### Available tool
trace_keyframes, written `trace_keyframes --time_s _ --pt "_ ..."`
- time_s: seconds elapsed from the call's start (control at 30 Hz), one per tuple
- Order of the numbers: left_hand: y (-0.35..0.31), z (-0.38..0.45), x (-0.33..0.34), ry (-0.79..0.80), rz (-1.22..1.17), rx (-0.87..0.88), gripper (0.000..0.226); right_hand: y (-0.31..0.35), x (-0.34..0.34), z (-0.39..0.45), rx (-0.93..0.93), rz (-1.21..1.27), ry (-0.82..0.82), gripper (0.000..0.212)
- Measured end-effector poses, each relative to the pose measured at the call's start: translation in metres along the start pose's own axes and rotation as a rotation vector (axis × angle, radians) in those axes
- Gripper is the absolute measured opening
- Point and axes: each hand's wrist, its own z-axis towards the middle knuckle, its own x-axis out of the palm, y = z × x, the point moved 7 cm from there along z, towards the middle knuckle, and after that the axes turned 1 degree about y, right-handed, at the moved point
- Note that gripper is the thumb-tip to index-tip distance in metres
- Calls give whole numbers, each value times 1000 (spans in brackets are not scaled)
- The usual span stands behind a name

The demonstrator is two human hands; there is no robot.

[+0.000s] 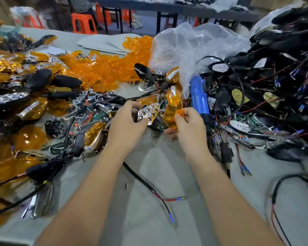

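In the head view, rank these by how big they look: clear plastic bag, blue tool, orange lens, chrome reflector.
1. clear plastic bag, by far the largest.
2. blue tool.
3. orange lens.
4. chrome reflector, close to the lens; both are partly covered, so this last pair is unsure.

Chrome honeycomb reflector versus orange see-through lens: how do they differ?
The chrome honeycomb reflector is mirror-shiny and opaque; the orange see-through lens is tinted and transparent. The reflector has hexagonal cells; the lens shows none. Both are pinched, reflector by left hand, lens by right hand.
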Motion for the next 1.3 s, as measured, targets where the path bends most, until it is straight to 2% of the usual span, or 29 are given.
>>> trace_keyframes --time_s 0.13,0.27,0.37,0.43,0.7,0.77,0.8,0.87,0.93,1.0,1.07,1.13,1.2,1.3 --pt "-2 1 -3 -23 78 0 33 1 -2 5 -38 -13 -55 15" --pt "6 1 -9 92 -16 -95 25 3 -10 13 -101 -142 -142 15" --pt "9 2 -14 137 1 -111 18 3 -10 20 -127 -189 -134 9" --pt "10 3 -16 95 50 -103 14 -1 -10 23 -103 -162 -121 9" --pt "-16 0 -15 -72 454 85 41 -5 -12 18 -41 62 -89 15" --pt "-30 -4 -19 -164 368 155 37 -4 -12 16 -44 90 -78 15" --pt "-37 -7 -20 -191 242 186 33 -3 -11 16 -48 96 -72 14" --pt "-47 -11 -10 -81 -80 181 27 1 -9 14 -70 98 -55 14" --pt "-56 -15 9 87 -272 156 20 6 -8 12 -110 93 -47 15" --pt "-60 -14 17 84 -291 172 12 9 -8 10 -146 58 -47 12" --pt "-56 -12 16 -7 -308 157 18 11 -8 8 -178 8 -39 5" --pt "-47 -11 13 -88 -347 118 21 13 -5 7 -251 -140 -25 8" --pt "-37 -11 9 -152 -382 81 24 14 1 5 -346 -336 9 21" --pt "-23 -9 1 -234 -429 -2 19 14 7 1 -394 -416 62 48"
